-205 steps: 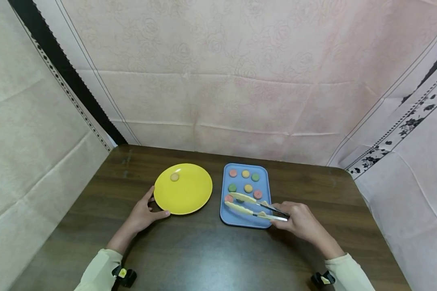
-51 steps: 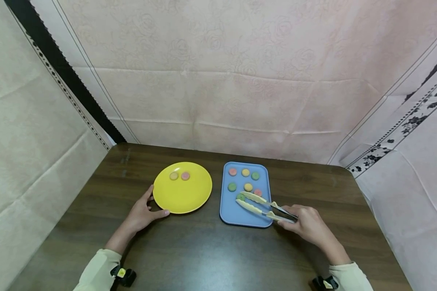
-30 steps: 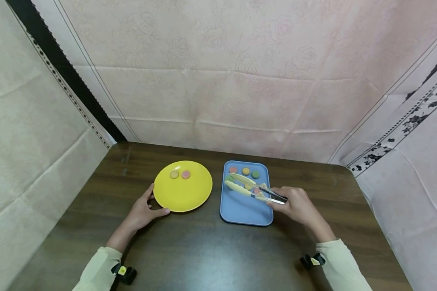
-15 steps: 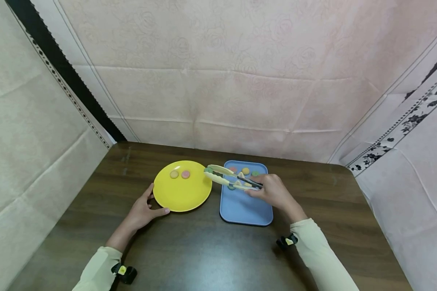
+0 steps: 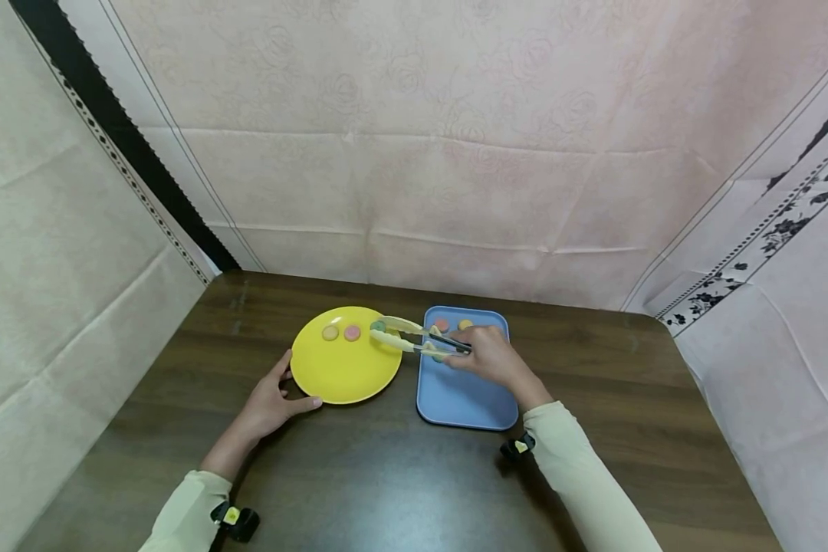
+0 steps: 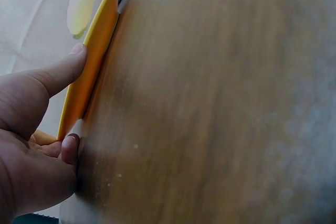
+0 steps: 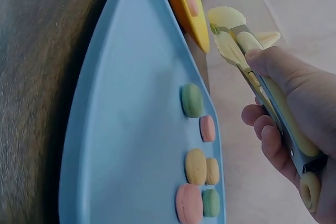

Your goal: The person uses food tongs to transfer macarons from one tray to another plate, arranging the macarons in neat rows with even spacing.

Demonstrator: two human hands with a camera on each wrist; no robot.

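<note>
Tongs (image 5: pixel 409 327), one pair: metal stems, pale yellow lobed heads, smooth grips. Position: raised, heads over the right part of the plate. Long axis: roughly crosswise to the person, heads pointing left and slightly away, handle end right.

Right hand (image 5: pixel 490 356): wrapped about the tongs' handle, thumb along one grip, above the tray.

Green macaron (image 5: pixel 378 326), one: round, matte, between the tongs' heads, at their tips.

Left hand (image 5: pixel 272 404): spread fairly wide, holding the plate's rim, thumb at the near edge, fingers at the left.

Plate (image 5: pixel 341 376), one: round, glossy yellow, shallow. Bears a pale yellow macaron (image 5: pixel 330 333) and, just beside it to the right, a pink macaron (image 5: pixel 352 333).

Tray (image 5: pixel 465 399), one: smooth blue, rectangular with rounded corners and raised rim; its long sides run away from the person. Six macarons (image 7: pixel 191 100) visible within, thick discs of green, pink and tan, all towards the far end.

Surface (image 5: pixel 345 475): dark brown, wood-grained, with a soft sheen.

Backdrop (image 5: pixel 414 153): creased pinkish sheeting, faint rose pattern.
</note>
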